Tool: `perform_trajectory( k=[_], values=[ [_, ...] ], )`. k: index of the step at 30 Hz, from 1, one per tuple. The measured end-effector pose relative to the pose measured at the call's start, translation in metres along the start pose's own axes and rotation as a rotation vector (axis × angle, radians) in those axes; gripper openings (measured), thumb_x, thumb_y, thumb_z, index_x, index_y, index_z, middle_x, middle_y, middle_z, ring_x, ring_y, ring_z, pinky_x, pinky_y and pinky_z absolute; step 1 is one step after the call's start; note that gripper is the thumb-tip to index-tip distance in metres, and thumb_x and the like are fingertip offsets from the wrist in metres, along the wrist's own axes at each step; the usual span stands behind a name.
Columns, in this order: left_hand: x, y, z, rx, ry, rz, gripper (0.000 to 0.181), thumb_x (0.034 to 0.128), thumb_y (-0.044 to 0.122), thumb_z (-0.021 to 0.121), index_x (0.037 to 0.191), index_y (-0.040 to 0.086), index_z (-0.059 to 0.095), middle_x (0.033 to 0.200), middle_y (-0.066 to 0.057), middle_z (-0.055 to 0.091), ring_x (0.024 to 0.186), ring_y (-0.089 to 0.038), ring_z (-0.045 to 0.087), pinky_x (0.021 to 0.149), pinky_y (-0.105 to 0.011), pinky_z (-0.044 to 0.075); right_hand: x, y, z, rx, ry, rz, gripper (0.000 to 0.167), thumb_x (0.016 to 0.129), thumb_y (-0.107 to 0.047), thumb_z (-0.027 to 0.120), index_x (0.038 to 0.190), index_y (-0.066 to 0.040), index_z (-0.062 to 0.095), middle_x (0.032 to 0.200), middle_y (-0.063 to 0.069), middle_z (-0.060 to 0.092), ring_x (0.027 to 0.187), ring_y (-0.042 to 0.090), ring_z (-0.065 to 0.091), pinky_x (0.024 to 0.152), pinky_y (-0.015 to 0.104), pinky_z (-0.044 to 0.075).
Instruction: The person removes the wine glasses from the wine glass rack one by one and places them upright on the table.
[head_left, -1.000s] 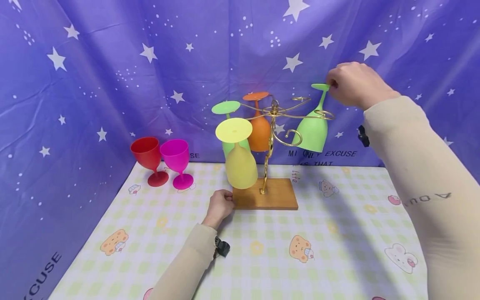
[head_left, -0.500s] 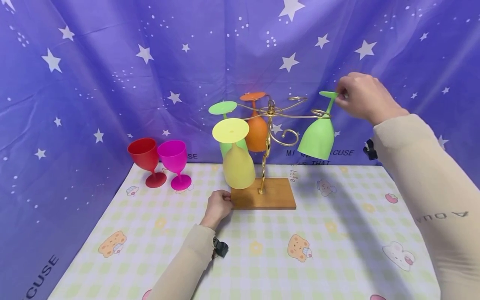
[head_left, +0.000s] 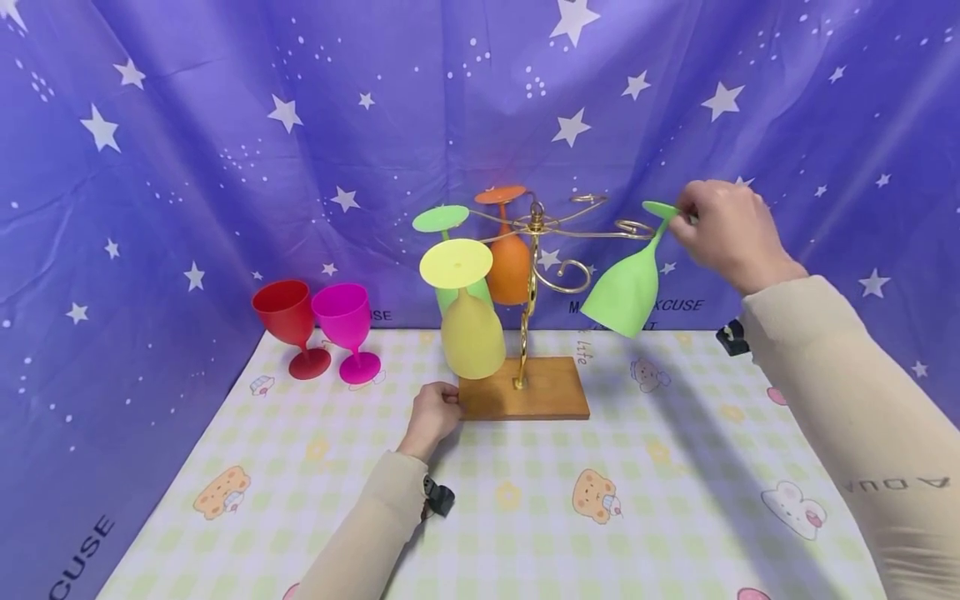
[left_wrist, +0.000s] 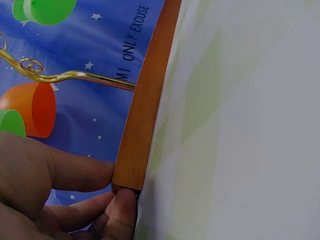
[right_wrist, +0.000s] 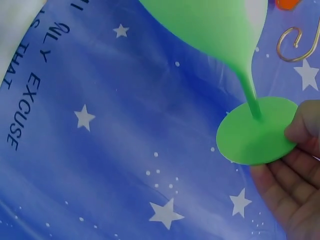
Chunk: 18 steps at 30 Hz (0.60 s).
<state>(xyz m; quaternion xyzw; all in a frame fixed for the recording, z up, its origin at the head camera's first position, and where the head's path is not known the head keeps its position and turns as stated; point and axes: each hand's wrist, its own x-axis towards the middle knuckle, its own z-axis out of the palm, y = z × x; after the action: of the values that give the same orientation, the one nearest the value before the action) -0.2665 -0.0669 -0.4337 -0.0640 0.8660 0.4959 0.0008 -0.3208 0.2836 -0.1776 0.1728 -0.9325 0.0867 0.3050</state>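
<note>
Beside the rack's right-hand ring, my right hand [head_left: 731, 229] pinches the foot of a light green goblet [head_left: 624, 292]. The goblet hangs upside down and tilted, its stem just right of the gold ring [head_left: 634, 227]. In the right wrist view, thumb and fingers hold the rim of the round foot [right_wrist: 260, 132]. My left hand [head_left: 433, 417] grips the left end of the wooden base [head_left: 555, 392], thumb on top and fingers at its end in the left wrist view. From the gold rack [head_left: 531, 283] hang a yellow goblet [head_left: 472, 337], an orange goblet [head_left: 510, 267] and another green goblet [head_left: 441, 218], partly hidden.
A red goblet [head_left: 283, 312] and a magenta goblet [head_left: 343, 317] stand upright on the left of the checked tablecloth [head_left: 517, 533]. A purple star-printed curtain [head_left: 420, 125] hangs behind the table. Another gold ring [head_left: 588, 199] is at the rack's back right.
My right hand has moved right, then down, with the green goblet. Its stem has shifted from within the ring area to beside it, and it tilts more. My left hand stays on the base.
</note>
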Motion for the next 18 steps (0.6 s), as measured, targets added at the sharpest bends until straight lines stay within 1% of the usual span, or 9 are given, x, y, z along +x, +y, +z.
perform_trajectory(
  k=[5, 9, 12, 16, 18],
  values=[
    [-0.001, -0.001, 0.001, 0.004, 0.006, 0.005, 0.021, 0.0776, -0.005, 0.065, 0.098, -0.003, 0.067, 0.085, -0.008, 0.064, 0.077, -0.019, 0.059, 0.068, -0.03, 0.052, -0.013, 0.001, 0.008, 0.042, 0.054, 0.011, 0.014, 0.086, -0.009, 0.059, 0.088, 0.002, 0.067, 0.078, 0.018, 0.062, 0.069, 0.033, 0.053, 0.065, 0.048, 0.04],
    [0.0, -0.002, 0.001, 0.012, 0.012, 0.011, 0.02, 0.0779, -0.005, 0.065, 0.098, -0.003, 0.067, 0.084, -0.007, 0.064, 0.077, -0.019, 0.059, 0.067, -0.03, 0.052, -0.022, -0.001, 0.013, 0.09, 0.043, 0.036, 0.014, 0.087, -0.01, 0.061, 0.09, 0.002, 0.068, 0.083, 0.019, 0.065, 0.073, 0.033, 0.058, 0.067, 0.049, 0.044],
    [-0.001, -0.001, 0.001, 0.008, 0.01, 0.009, 0.02, 0.078, -0.005, 0.066, 0.098, -0.003, 0.067, 0.084, -0.007, 0.064, 0.076, -0.018, 0.059, 0.067, -0.03, 0.052, -0.028, -0.003, 0.018, 0.107, 0.04, 0.023, 0.013, 0.086, -0.009, 0.062, 0.09, 0.002, 0.068, 0.085, 0.019, 0.066, 0.075, 0.032, 0.06, 0.068, 0.049, 0.046],
    [-0.002, 0.001, 0.0, -0.003, 0.004, 0.008, 0.02, 0.0778, -0.004, 0.068, 0.098, -0.003, 0.067, 0.084, -0.007, 0.064, 0.075, -0.018, 0.06, 0.067, -0.029, 0.052, -0.036, -0.004, 0.025, 0.107, 0.056, -0.015, 0.01, 0.085, -0.006, 0.062, 0.088, 0.001, 0.067, 0.082, 0.017, 0.065, 0.071, 0.03, 0.059, 0.065, 0.047, 0.046],
    [-0.002, 0.001, 0.0, -0.006, 0.003, 0.009, 0.02, 0.0779, -0.004, 0.068, 0.098, -0.003, 0.067, 0.085, -0.008, 0.065, 0.076, -0.018, 0.06, 0.067, -0.029, 0.052, -0.04, -0.005, 0.029, 0.108, 0.057, -0.019, 0.009, 0.085, -0.005, 0.061, 0.088, 0.001, 0.067, 0.081, 0.016, 0.064, 0.069, 0.029, 0.057, 0.065, 0.047, 0.046]
  ],
)
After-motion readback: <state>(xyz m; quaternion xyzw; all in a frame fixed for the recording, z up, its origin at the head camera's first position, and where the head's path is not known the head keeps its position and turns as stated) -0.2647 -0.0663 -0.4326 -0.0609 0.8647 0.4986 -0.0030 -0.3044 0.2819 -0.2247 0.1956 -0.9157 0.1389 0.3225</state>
